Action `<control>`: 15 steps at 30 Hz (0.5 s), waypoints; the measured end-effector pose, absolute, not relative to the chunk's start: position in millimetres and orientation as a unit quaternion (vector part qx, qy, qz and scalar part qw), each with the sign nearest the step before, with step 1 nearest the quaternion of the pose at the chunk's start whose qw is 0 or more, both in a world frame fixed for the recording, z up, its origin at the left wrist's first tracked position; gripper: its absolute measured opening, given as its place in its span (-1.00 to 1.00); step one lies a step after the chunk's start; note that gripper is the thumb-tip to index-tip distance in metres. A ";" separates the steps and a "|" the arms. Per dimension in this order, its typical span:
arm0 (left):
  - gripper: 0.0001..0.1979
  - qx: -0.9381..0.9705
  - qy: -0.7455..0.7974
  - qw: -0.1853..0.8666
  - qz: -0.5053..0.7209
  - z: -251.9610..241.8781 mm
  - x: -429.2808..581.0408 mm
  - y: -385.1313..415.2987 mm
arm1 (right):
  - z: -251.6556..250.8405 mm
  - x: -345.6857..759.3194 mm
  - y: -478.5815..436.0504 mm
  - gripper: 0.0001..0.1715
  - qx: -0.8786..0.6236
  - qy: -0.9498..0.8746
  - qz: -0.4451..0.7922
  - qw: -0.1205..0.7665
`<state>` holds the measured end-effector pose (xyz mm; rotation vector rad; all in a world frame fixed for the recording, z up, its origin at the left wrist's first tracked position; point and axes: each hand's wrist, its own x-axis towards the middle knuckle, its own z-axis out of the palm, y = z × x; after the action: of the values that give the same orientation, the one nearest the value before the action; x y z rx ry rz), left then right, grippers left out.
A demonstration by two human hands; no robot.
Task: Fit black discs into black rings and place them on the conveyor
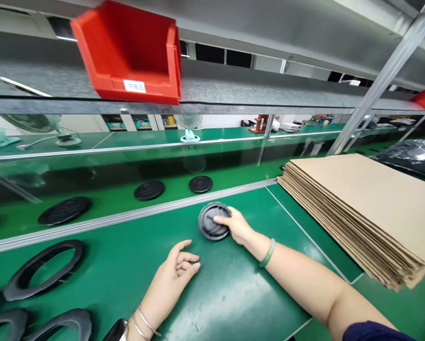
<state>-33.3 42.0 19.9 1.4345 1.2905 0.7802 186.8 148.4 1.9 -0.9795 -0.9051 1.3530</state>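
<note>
A green matted workbench [234, 293] carries a black round ribbed plastic lid [212, 227] far centre, black oval rubber rings [10, 290] near left, stacked brown cardboard sheets [368, 208] right.

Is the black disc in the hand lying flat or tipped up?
Tipped up: the right hand tilts the disc; its face shows rounder than flat discs behind.

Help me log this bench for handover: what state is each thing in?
black round lid, on the green bench, gripped at its edge.
right hand, closed on the lid.
left hand, empty, fingers curled.
cardboard sheets, stacked flat.
red bin, looks empty.
black rings, lying flat.
</note>
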 end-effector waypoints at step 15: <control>-0.66 0.670 0.551 0.387 0.312 38.5 -28.3 28.1 | -5.8 284.3 322.5 -0.66 -0.550 -0.582 0.264 0.538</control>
<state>-28.3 28.1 38.5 1.7052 1.4027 0.7933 284.3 322.5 -5.8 -1.3082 -1.3852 0.6286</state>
